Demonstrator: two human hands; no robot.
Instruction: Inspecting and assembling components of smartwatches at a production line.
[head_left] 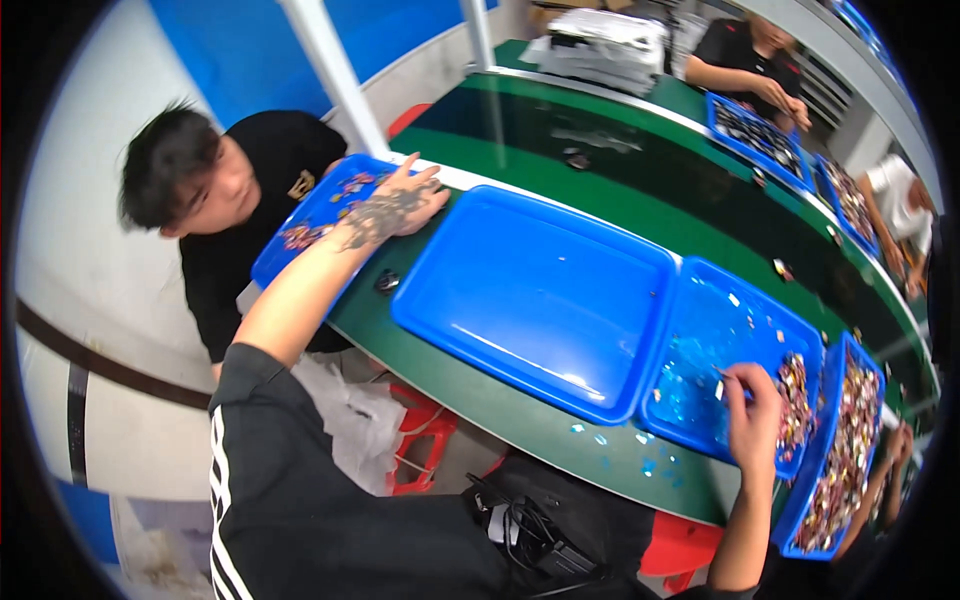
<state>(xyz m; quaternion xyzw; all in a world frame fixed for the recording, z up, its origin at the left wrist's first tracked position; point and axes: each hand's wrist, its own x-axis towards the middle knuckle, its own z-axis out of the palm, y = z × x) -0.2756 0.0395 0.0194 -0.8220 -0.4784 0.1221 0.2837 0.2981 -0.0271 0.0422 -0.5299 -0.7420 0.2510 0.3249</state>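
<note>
My left hand (395, 208), with a dark pattern on its back, reaches across to the far-left blue tray (285, 238), its fingers spread near the tray's right rim. Small colourful pieces (302, 237) lie in that tray. At the right, my right hand (755, 405) is over another blue tray (690, 275), thumb and forefinger pinched on a small flat piece (719, 389), too small to name exactly. Shiny multicoloured pieces (793, 405) are heaped in this tray's right part; pale bits and bluish film scatter over its left part.
A large blue tray (540, 290) with a few specks stands between my hands. Another tray (845, 460), piled with shiny pieces, adjoins on the right. A person (270, 160) sits at the left; others work across the green table (610, 180). Red stools (430, 440) stand below.
</note>
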